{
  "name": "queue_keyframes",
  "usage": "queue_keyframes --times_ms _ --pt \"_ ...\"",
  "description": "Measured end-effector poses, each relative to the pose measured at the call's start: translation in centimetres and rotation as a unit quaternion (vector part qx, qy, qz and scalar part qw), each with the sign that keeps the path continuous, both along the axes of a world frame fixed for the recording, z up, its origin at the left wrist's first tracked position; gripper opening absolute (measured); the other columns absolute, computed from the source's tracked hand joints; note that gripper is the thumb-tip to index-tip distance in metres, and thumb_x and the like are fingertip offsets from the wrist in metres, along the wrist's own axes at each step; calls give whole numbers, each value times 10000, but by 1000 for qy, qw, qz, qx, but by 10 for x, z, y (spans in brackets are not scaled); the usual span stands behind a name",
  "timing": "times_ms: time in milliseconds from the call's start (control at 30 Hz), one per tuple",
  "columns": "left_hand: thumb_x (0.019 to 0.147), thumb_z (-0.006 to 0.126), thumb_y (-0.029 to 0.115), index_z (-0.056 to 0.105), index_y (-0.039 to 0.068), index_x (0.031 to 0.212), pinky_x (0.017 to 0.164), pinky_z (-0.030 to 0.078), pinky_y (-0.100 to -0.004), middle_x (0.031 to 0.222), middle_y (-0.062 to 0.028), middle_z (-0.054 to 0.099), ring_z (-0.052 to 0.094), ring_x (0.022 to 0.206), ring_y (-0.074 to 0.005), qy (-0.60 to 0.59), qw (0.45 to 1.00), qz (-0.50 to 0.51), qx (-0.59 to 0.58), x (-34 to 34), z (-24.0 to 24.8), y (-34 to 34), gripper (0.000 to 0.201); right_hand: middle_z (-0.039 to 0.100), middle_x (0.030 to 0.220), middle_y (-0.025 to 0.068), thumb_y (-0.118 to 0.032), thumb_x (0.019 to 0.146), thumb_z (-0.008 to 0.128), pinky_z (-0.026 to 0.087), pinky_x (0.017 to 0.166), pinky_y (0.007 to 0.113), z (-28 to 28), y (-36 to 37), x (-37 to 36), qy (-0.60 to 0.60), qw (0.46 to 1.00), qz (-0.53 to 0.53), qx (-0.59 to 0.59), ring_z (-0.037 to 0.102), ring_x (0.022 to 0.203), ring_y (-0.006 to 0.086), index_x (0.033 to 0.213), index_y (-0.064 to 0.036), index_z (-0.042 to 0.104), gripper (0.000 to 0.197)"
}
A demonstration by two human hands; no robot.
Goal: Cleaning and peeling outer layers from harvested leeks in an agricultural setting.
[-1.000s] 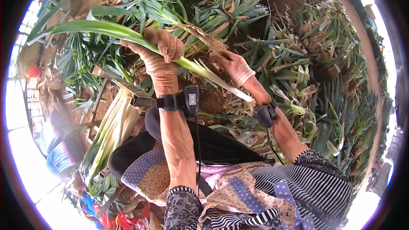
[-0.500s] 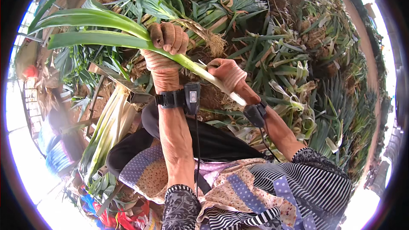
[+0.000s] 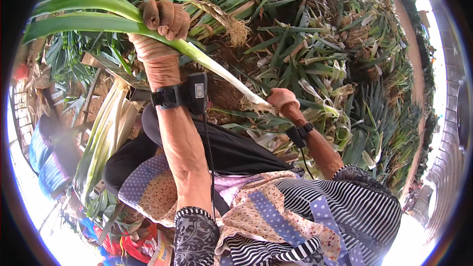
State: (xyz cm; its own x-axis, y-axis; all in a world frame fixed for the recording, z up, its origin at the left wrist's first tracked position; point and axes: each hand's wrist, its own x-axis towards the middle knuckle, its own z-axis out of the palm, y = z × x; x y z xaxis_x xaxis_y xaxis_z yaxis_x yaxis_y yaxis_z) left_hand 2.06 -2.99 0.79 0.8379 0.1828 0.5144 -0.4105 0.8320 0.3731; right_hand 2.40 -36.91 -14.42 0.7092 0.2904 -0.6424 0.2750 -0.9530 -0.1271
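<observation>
My left hand (image 3: 166,19), in a stained knit glove, is wrapped round the green upper stalk of a leek (image 3: 219,70). The leek slants down to the right, its broad leaves spreading out to the left. At its white root end my right hand (image 3: 284,100), also in a worn glove, is closed with the fingers curled. Fine roots show just left of those fingers. What lies inside that hand is hidden.
Leeks with green tops (image 3: 256,0) are heaped at the far side. Leaf scraps (image 3: 330,93) cover the ground to the right. A bundle of pale leeks (image 3: 106,133) leans by a metal frame (image 3: 111,71) on the left. Red and blue bags (image 3: 130,246) lie at the lower left.
My right hand has slid down from the leek's white shaft to its root end, where roots now show. My left hand, still gripping the stalk, sits farther up and left in the view.
</observation>
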Motion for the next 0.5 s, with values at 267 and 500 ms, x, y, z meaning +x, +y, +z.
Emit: queue_keyframes --times_ms 267,500 --pt "771 456 720 452 145 572 404 280 -262 510 24 390 365 451 -111 36 999 38 -5 1 -9 2 608 653 862 175 -284 746 561 500 724 420 -12 -89 -26 -62 991 -99 -67 627 839 359 880 -95 674 257" --pt "613 370 897 452 125 481 403 256 -272 461 -9 387 331 422 -144 278 921 265 -66 0 -1 9 788 633 1030 148 -437 757 612 476 791 404 12 -164 -30 -19 978 -146 -145 602 939 337 1020 -137 657 402"
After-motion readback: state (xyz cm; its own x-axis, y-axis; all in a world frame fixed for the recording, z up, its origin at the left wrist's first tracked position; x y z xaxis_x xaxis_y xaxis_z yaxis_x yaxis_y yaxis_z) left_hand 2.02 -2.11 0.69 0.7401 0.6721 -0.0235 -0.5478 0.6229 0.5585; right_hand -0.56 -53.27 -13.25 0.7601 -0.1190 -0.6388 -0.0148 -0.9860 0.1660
